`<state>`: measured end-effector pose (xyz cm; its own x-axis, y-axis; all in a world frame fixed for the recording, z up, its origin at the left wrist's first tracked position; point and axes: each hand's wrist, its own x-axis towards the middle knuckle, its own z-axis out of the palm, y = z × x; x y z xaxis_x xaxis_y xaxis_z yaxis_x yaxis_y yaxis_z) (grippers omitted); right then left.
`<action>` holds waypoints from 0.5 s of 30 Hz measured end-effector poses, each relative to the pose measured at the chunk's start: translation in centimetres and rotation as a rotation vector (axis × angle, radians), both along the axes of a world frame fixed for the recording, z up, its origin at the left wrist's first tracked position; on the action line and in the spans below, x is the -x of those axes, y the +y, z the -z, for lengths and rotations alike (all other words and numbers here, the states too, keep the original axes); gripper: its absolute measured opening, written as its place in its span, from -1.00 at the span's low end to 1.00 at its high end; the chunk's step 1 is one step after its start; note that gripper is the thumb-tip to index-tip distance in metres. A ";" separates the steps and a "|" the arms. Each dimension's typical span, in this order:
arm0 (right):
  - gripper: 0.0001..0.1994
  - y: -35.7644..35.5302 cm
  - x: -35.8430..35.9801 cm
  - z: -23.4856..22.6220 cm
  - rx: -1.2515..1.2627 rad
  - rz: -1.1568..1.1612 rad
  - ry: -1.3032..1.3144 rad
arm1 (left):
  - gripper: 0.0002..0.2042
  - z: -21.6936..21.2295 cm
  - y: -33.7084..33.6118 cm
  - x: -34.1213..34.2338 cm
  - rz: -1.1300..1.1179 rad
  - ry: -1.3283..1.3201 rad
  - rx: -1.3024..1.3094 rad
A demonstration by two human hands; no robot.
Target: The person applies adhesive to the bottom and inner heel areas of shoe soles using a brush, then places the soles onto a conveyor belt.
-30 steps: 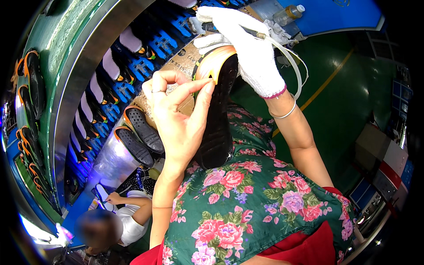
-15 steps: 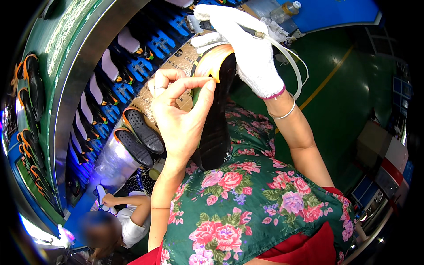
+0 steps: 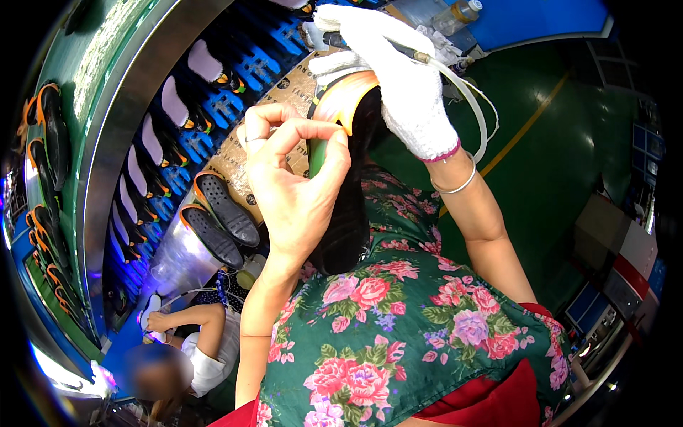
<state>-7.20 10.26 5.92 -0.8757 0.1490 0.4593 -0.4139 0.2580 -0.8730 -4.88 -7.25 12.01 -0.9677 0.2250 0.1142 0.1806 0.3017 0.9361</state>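
- The left hand [image 3: 295,188], bare, sits at the centre of the frame with thumb and forefinger pinched together on the orange-and-green edge of a black shoe sole [image 3: 348,178]; the other fingers curl in behind.
- The sole stands nearly upright just right of centre — its orange end is up under the glove, its dark end rests against the flowered green apron [image 3: 398,334] lower down.
- The right hand [image 3: 398,78], in a white knit glove, is at the top centre, its fingers closed around a thin tool [image 3: 377,44] with a pale tube [image 3: 478,114] looping off to the right; the gloved hand lies over the top of the sole.
- A silver bangle [image 3: 455,186] circles the right wrist just below the glove cuff.
- Two more black soles [image 3: 217,220], tread up, lie side by side on a cardboard sheet [image 3: 284,89] left of centre.
- A blue rack [image 3: 213,107] holding a row of white-and-black soles runs from the upper centre down the left side, beside a curved grey metal band [image 3: 121,128].
- At the lower left another person [image 3: 192,341] in a white top reaches toward the machine — the face is blurred.
- A green floor with a yellow line [image 3: 526,128] fills the right side.
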 end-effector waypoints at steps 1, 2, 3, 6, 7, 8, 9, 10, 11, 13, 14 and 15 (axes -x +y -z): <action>-0.65 0.0 0.0 -0.3 0.053 -0.024 -0.029 | -0.90 0.1 -0.1 0.0 0.001 0.007 0.004; -0.65 0.0 -0.1 -0.8 0.106 -0.047 -0.058 | -0.90 0.1 -0.1 0.0 0.003 0.014 0.009; -0.64 -0.1 -0.2 -1.1 0.159 -0.071 -0.087 | -0.90 0.2 -0.2 -0.1 0.002 0.021 0.007; -0.66 0.0 -0.2 -0.3 0.159 -0.052 -0.044 | -0.89 0.3 0.0 -0.1 0.011 0.030 0.005; -0.67 -0.2 -0.2 -0.6 0.288 -0.087 -0.099 | -0.89 0.3 -0.1 -0.1 0.012 0.025 0.003; -0.67 -0.4 -0.2 -1.1 0.416 -0.123 -0.154 | -0.89 0.3 -0.1 -0.2 0.013 0.020 0.001; -0.68 -0.5 -0.1 -1.5 0.545 -0.158 -0.209 | -0.89 0.4 -0.1 -0.2 0.015 0.024 0.001; -0.68 -0.5 -0.1 -1.5 0.512 -0.146 -0.197 | -0.89 0.4 -0.2 -0.2 0.017 0.028 0.002; -0.68 -0.4 -0.1 -1.6 0.480 -0.135 -0.185 | -0.88 0.4 -0.2 -0.2 0.019 0.032 0.003; -0.68 -0.4 -0.1 -1.7 0.426 -0.118 -0.166 | -0.89 0.3 -0.2 -0.2 0.022 0.029 -0.003; -0.68 -0.4 -0.1 -1.7 0.406 -0.113 -0.160 | -0.89 0.3 -0.2 -0.3 0.023 0.027 -0.006; -0.68 -0.4 0.0 -1.6 0.385 -0.108 -0.153 | -0.89 0.3 -0.3 -0.3 0.021 0.028 -0.003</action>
